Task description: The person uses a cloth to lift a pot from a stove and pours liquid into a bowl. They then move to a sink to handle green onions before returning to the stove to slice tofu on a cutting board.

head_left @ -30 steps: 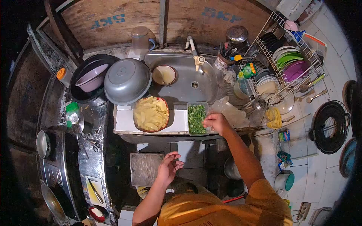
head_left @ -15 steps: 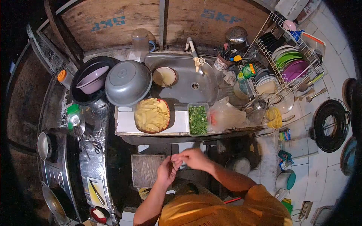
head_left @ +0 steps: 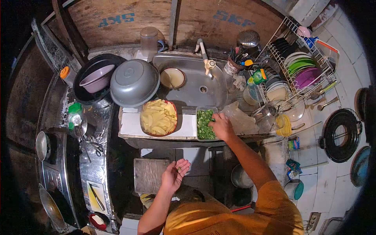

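L hand (head_left: 176,175) was palm up, nearest the wearer, grip spread, w/ a small bit, too tiny to ID, lying on it; half a sec. earlier its palm was partly hidden under R hand. A wooden stool (head_left: 151,175) showed just left of it, lower down. R hand (head_left: 222,127) had by then left L hand & gone fwd to the worktop (head_left: 131,126), arm outstretched, back at about the spot it held 1 sec. before. Its fingers bent down onto chopped greens (head_left: 205,122) in a clear plastic tub (head_left: 206,139) near the worktop's front edge; can't tell if that grip was pinching any, as the tips were hidden. Tub & greens hadn't visibly shifted. A crumpled plastic bag (head_left: 241,120) lay just right of the tub, partly behind R hand, which had been clear of it half a sec. earlier. Well left of the tub, approx. level w/ it, pale cut wedges (head_left: 158,117) filled a bowl (head_left: 176,118). Farther back: an upturned gray basin (head_left: 133,82) & the metal sink (head_left: 215,92), a smaller bowl (head_left: 174,73) inside, w/ the faucet (head_left: 209,64) behind.
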A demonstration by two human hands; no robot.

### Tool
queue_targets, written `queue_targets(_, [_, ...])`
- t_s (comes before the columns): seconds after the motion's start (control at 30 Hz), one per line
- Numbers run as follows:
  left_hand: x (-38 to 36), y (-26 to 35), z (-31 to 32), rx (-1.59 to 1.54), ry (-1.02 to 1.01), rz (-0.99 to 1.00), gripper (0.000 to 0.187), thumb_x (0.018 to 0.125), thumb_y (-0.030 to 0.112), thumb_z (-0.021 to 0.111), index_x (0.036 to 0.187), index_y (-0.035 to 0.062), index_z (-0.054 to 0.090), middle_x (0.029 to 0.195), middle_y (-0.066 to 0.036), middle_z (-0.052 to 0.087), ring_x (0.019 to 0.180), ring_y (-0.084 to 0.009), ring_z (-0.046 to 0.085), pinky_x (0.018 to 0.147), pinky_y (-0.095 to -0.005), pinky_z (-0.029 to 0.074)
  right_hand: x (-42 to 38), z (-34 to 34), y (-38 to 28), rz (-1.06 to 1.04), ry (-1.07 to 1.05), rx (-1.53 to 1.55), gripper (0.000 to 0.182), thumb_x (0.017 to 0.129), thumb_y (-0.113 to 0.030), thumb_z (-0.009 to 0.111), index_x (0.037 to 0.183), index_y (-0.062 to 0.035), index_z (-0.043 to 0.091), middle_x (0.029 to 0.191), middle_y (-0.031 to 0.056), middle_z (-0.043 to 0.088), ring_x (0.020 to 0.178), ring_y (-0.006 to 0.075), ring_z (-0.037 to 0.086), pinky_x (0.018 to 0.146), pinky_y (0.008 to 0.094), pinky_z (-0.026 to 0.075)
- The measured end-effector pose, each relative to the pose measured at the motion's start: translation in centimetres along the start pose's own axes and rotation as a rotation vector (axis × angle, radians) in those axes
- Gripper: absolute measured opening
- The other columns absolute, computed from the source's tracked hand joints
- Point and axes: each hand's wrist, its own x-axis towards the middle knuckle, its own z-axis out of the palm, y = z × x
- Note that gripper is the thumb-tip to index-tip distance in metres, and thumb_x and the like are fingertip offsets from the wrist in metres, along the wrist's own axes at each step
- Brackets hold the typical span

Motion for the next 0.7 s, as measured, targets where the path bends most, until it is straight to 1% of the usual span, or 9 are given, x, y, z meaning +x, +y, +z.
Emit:
queue_targets(0.1, [-0.1,0.0,-0.1,0.002,-0.004,-0.004,0.039,0.102,0.025,0.038,0.120,-0.0078,0.051,0.117,-0.022,0.061,0.113,-0.0351,0.059,0.100,-0.0415,0.048,0.1,-0.4,-0.1,0.010,-0.066,0.004,0.009,0.072,-0.019,0.069,0.077,-0.0117,0.070,0.102,0.0067,0.056,0.102,0.0295,0.051,0.087,0.0435,0.046])
queue_targets(0.2, [-0.2,0.2,-0.1,0.012,0.000,0.004,0.039,0.102,0.025,0.038,0.120,-0.0081,0.051,0.118,-0.022,0.061,0.114,-0.0353,0.059,0.099,-0.0419,0.049,0.3,-0.8,0.5,0.018,-0.001,0.131,0.006,0.070,-0.012,0.067,0.075,-0.0099,0.065,0.095,0.0066,0.057,0.099,0.0292,0.052,0.085,0.0419,0.046])
queue_targets(0.27, [-0.1,0.2,-0.3,0.016,0.002,0.006,0.039,0.102,0.025,0.038,0.119,-0.0083,0.051,0.118,-0.023,0.061,0.114,-0.0354,0.059,0.099,-0.0421,0.049,0.4,-1.8,0.6,-0.001,0.119,0.290,0.011,0.068,-0.005,0.067,0.077,-0.0084,0.061,0.089,0.0084,0.058,0.093,0.0312,0.055,0.081,0.0426,0.047])
queue_targets(0.3, [0.0,0.1,-0.4,0.012,-0.001,0.005,0.039,0.102,0.024,0.038,0.120,-0.0086,0.051,0.118,-0.023,0.061,0.114,-0.0355,0.059,0.100,-0.0422,0.048,0.5,-2.3,0.6,0.000,0.121,0.289,0.011,0.068,-0.005,0.067,0.077,-0.0084,0.061,0.089,0.0084,0.058,0.093,0.0312,0.055,0.081,0.0426,0.047])
queue_targets(0.37, [0.0,0.1,-0.3,0.009,-0.006,0.004,0.040,0.103,0.024,0.038,0.120,-0.0088,0.051,0.118,-0.023,0.060,0.114,-0.0356,0.059,0.100,-0.0423,0.048,0.4,-2.6,0.8,0.057,0.095,0.449,0.014,0.067,0.000,0.067,0.078,-0.0068,0.060,0.082,0.0109,0.060,0.084,0.0331,0.059,0.077,0.0442,0.048])
queue_targets(0.5, [0.1,-0.1,-0.1,0.014,-0.014,0.003,0.040,0.103,0.025,0.038,0.119,-0.0089,0.051,0.119,-0.023,0.060,0.114,-0.0356,0.059,0.101,-0.0420,0.048,0.0,-2.5,0.7,0.187,0.041,0.587,0.014,0.069,0.001,0.067,0.079,-0.0061,0.061,0.079,0.0127,0.061,0.080,0.0337,0.061,0.074,0.0451,0.049])
queue_targets(0.57, [0.1,-0.1,0.1,0.008,-0.022,0.001,0.040,0.102,0.025,0.038,0.119,-0.0087,0.052,0.118,-0.023,0.060,0.114,-0.0355,0.059,0.101,-0.0419,0.047,-0.1,-2.7,0.7,0.115,0.127,0.517,0.016,0.072,0.001,0.073,0.080,-0.0035,0.060,0.077,0.0111,0.059,0.064,0.0227,0.061,0.059,0.0356,0.049])
queue_targets(0.6, [0.0,-0.1,0.2,0.013,-0.013,0.001,0.039,0.102,0.024,0.038,0.119,-0.0085,0.052,0.118,-0.023,0.061,0.115,-0.0355,0.059,0.101,-0.0418,0.047,-0.2,-2.8,0.8,0.115,0.127,0.518,0.016,0.072,0.001,0.073,0.080,-0.0035,0.060,0.077,0.0111,0.059,0.064,0.0227,0.061,0.059,0.0356,0.049])
queue_targets(0.7, [0.2,-0.2,-0.1,0.018,-0.008,0.002,0.039,0.102,0.024,0.039,0.118,-0.0083,0.052,0.118,-0.022,0.061,0.115,-0.0355,0.058,0.102,-0.0417,0.047,-0.3,-3.0,0.9,0.253,0.078,0.575,0.017,0.073,0.000,0.074,0.081,-0.0025,0.059,0.081,0.0099,0.063,0.070,0.0188,0.064,0.063,0.0321,0.051])
